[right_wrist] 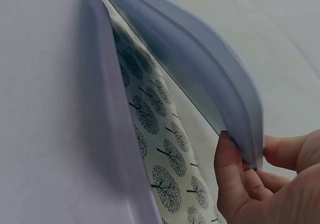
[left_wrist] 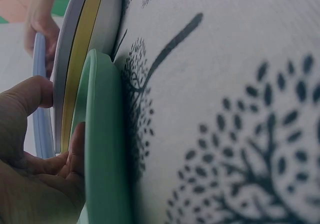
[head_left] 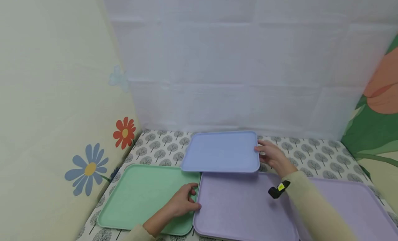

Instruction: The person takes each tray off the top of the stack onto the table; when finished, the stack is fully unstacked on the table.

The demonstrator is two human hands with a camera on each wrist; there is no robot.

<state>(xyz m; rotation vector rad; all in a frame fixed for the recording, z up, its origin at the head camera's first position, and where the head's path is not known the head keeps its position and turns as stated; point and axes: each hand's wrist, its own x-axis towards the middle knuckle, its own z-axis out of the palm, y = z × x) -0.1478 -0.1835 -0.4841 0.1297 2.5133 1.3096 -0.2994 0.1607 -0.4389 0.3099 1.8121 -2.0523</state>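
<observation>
My right hand (head_left: 273, 157) pinches a light blue tray (head_left: 221, 152) at its right edge, thumb on top and fingers beneath. The tray is raised at the back, and its near edge overlaps the middle purple tray (head_left: 242, 206) in the head view. The right wrist view shows the blue tray's underside (right_wrist: 200, 69) tilted above the cloth. My left hand (head_left: 183, 201) grips the left edge of the purple tray, its thumb on the upper side and fingers curled below. Under that tray the left wrist view shows a yellow tray (left_wrist: 82, 49). A green tray (head_left: 146, 194) lies beneath the left hand.
A second purple tray (head_left: 348, 206) lies at the right, partly behind my right sleeve (head_left: 314, 203). Tree-patterned cloth (head_left: 155, 153) covers the table. White sheeting (head_left: 211, 61) hangs at the back, with flower-printed panels (head_left: 56, 113) at the sides.
</observation>
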